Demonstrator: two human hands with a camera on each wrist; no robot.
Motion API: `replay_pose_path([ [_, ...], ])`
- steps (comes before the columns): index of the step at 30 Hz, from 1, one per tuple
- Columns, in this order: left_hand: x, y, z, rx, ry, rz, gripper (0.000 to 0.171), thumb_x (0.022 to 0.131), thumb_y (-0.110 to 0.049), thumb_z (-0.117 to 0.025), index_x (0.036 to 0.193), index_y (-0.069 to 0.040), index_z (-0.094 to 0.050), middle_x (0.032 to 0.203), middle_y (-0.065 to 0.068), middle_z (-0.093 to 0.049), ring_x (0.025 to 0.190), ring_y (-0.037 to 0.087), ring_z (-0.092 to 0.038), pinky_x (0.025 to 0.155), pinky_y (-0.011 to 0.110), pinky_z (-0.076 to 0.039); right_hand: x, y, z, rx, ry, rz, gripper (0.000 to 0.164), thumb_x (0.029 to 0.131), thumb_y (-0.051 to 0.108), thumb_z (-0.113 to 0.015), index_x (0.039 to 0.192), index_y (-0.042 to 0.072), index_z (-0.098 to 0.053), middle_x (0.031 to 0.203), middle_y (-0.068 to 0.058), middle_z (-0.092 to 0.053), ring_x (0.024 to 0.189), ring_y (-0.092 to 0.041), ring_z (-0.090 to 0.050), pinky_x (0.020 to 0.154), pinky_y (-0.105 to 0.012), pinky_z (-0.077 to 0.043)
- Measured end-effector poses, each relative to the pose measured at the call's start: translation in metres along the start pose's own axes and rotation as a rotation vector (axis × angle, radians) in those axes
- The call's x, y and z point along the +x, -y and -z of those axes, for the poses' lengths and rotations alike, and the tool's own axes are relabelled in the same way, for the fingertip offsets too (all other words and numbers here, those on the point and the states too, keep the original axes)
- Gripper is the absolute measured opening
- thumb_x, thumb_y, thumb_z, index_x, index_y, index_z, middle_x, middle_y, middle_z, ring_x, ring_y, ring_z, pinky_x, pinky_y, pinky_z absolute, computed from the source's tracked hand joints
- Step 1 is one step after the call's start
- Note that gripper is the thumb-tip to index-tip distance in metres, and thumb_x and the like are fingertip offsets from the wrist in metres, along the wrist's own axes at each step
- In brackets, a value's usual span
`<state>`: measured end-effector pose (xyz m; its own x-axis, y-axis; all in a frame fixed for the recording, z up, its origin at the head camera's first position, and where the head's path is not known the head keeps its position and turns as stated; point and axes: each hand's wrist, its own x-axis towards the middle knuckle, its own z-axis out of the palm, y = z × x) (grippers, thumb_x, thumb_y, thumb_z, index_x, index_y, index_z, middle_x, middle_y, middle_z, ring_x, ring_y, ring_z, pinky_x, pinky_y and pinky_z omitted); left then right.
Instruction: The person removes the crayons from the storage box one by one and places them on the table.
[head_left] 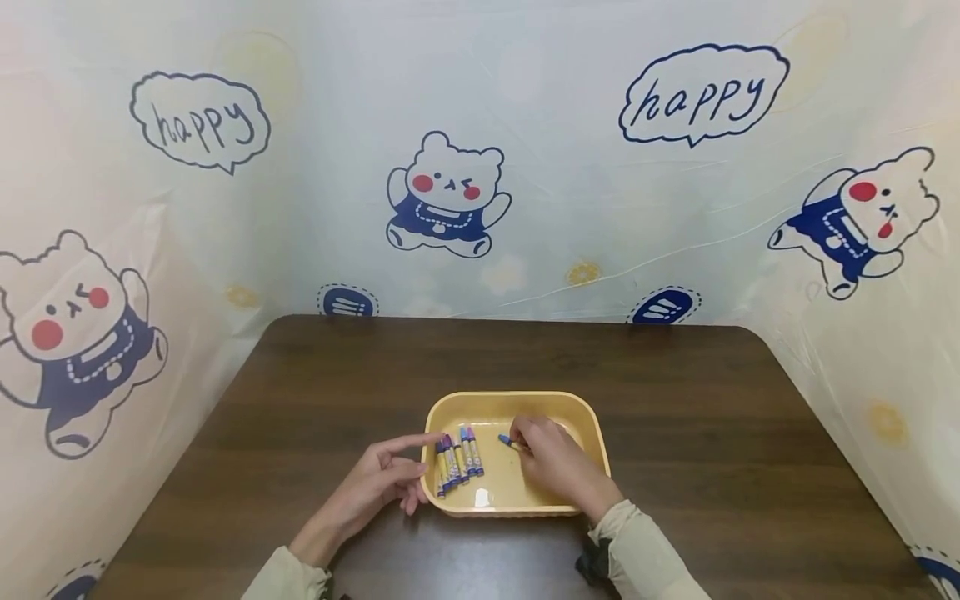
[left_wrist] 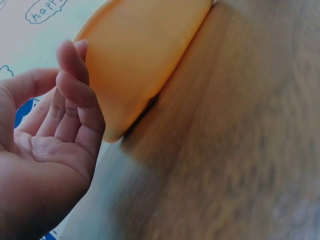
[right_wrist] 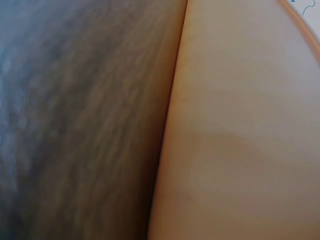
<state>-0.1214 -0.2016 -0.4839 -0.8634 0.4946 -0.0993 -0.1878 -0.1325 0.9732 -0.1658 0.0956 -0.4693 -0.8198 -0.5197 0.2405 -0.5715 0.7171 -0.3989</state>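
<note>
A yellow plastic tray (head_left: 517, 512) stands on the table. Inside its left end, several crayons (head_left: 459, 458) with yellow wrappers and blue, purple or pink ends lie side by side. My right hand (head_left: 557, 460) reaches into the right half and pinches a blue-ended crayon (head_left: 506, 440), partly hidden by the fingers. At the left rim is my left hand (head_left: 378, 479), its index finger stretched along the edge and its thumb at the tray's side. The left wrist view shows that hand (left_wrist: 55, 130) beside the outer wall, fingers loosely bent. My right hand is outside the right wrist view.
A dark wooden table (head_left: 337, 375) surrounds the tray. Behind it and at both sides hangs a pale curtain (head_left: 555, 208) printed with bears and the word "happy". The tray's outer wall (right_wrist: 240, 125) fills much of the right wrist view.
</note>
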Motion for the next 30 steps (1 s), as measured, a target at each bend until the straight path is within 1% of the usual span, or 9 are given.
replay_pose_path([
  [4, 0.003, 0.001, -0.001, 0.006, -0.007, 0.004, 0.051, 0.100, -0.010, -0.056, 0.147, 0.002, -0.043, 0.073, 0.007, -0.071, 0.056, 0.015, -0.063, 0.055, 0.025, -0.052, 0.001, -0.002, 0.003, -0.012, -0.012, -0.004, 0.016, 0.082, -0.004, -0.069, 0.085, 0.011, -0.063, 0.076, 0.006, -0.055, 0.068, -0.011, -0.050, 0.063, -0.028, -0.047],
  [8, 0.003, 0.002, -0.001, 0.003, -0.011, 0.008, 0.051, 0.100, -0.009, -0.056, 0.147, 0.003, -0.042, 0.072, 0.007, -0.070, 0.056, 0.015, -0.063, 0.055, 0.025, -0.052, 0.001, -0.001, 0.005, -0.003, 0.005, -0.006, 0.015, 0.082, -0.004, -0.068, 0.083, 0.010, -0.063, 0.074, 0.006, -0.054, 0.067, -0.010, -0.048, 0.061, -0.026, -0.046],
  [12, 0.003, 0.002, -0.001, -0.009, 0.000, 0.010, 0.050, 0.100, -0.008, -0.055, 0.148, 0.003, -0.041, 0.073, 0.007, -0.070, 0.056, 0.016, -0.063, 0.055, 0.025, -0.052, 0.000, 0.001, 0.008, 0.002, 0.015, -0.008, 0.015, 0.081, -0.005, -0.069, 0.082, 0.009, -0.064, 0.073, 0.005, -0.053, 0.066, -0.010, -0.047, 0.060, -0.025, -0.044],
  [16, 0.001, 0.003, -0.002, -0.026, 0.009, 0.003, 0.051, 0.100, -0.007, -0.054, 0.148, 0.004, -0.040, 0.072, 0.007, -0.071, 0.056, 0.015, -0.063, 0.055, 0.025, -0.052, -0.002, 0.003, 0.012, -0.012, -0.003, -0.004, 0.014, 0.081, -0.005, -0.069, 0.083, 0.009, -0.065, 0.076, 0.005, -0.057, 0.068, -0.010, -0.050, 0.061, -0.026, -0.047],
  [20, 0.000, 0.004, -0.001, -0.052, 0.007, -0.003, 0.052, 0.100, -0.008, -0.056, 0.148, 0.004, -0.039, 0.072, 0.006, -0.071, 0.056, 0.014, -0.063, 0.055, 0.025, -0.052, -0.002, 0.004, 0.021, 0.004, -0.014, -0.017, 0.014, 0.081, -0.005, -0.069, 0.086, 0.008, -0.067, 0.079, 0.002, -0.061, 0.071, -0.010, -0.052, 0.064, -0.028, -0.049],
  [25, 0.002, 0.006, -0.002, -0.091, 0.001, -0.013, 0.054, 0.100, -0.008, -0.055, 0.149, 0.004, -0.037, 0.071, 0.006, -0.071, 0.056, 0.013, -0.063, 0.054, 0.025, -0.052, 0.000, 0.001, 0.029, 0.002, -0.053, 0.016, 0.015, 0.078, -0.007, -0.070, 0.085, 0.006, -0.067, 0.079, 0.001, -0.060, 0.072, -0.011, -0.051, 0.065, -0.029, -0.049],
  [30, 0.003, 0.006, -0.003, -0.090, -0.007, -0.012, 0.054, 0.099, -0.007, -0.056, 0.149, 0.004, -0.037, 0.072, 0.007, -0.071, 0.056, 0.014, -0.063, 0.054, 0.025, -0.053, -0.002, -0.003, 0.033, -0.016, -0.096, 0.049, 0.017, 0.076, -0.008, -0.070, 0.085, 0.007, -0.068, 0.079, 0.002, -0.061, 0.073, -0.011, -0.053, 0.067, -0.030, -0.050],
])
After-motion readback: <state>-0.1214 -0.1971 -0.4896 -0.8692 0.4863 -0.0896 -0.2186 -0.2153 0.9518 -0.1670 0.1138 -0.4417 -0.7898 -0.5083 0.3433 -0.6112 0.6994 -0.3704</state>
